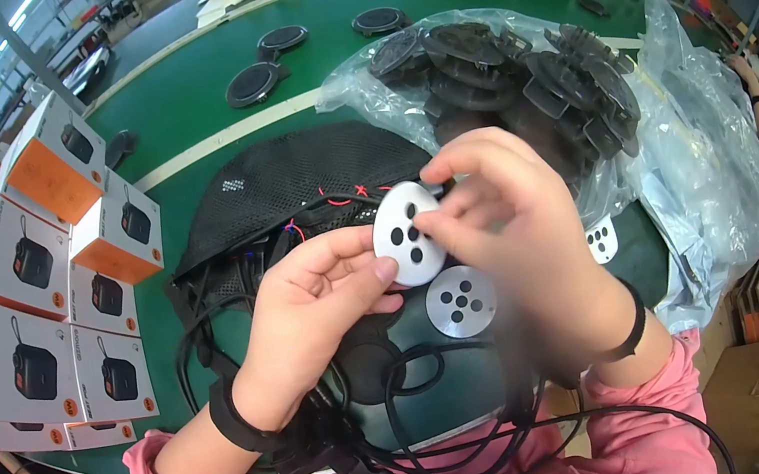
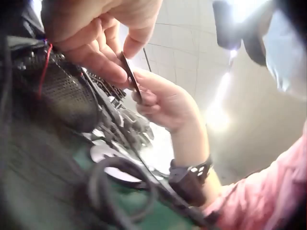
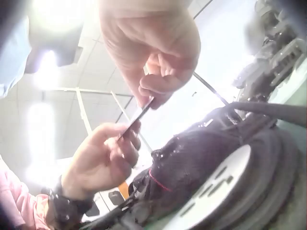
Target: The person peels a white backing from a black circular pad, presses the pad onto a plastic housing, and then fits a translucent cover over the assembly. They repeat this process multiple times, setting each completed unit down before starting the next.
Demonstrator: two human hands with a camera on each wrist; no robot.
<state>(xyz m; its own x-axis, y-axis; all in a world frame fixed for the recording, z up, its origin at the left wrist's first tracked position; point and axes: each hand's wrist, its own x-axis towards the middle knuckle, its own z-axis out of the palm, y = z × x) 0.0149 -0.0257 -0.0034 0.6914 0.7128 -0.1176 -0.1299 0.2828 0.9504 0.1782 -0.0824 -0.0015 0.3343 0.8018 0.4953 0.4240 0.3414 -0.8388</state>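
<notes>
A round white plate (image 1: 403,223) with several dark holes is held up in front of me, its face toward the head camera. My left hand (image 1: 305,301) pinches its left and lower edge between thumb and fingers. On the opposite edge, the right hand (image 1: 511,204) grips it with thumb and fingertips. Both wrist views show the plate nearly edge-on between the two hands. Below it lies a second holed plate (image 1: 461,302), which the right wrist view shows close by as a white disc (image 3: 211,191). Part of another holed plate (image 1: 601,241) shows beyond the right forearm.
Behind the hands lies a black mesh bag (image 1: 288,177) with red ties. Black plastic parts (image 1: 491,65) are heaped in clear plastic at right. Boxed speakers (image 1: 31,359) are stacked at left. Black cables (image 1: 430,467) loop across the front edge; round black parts (image 1: 256,83) lie farther back.
</notes>
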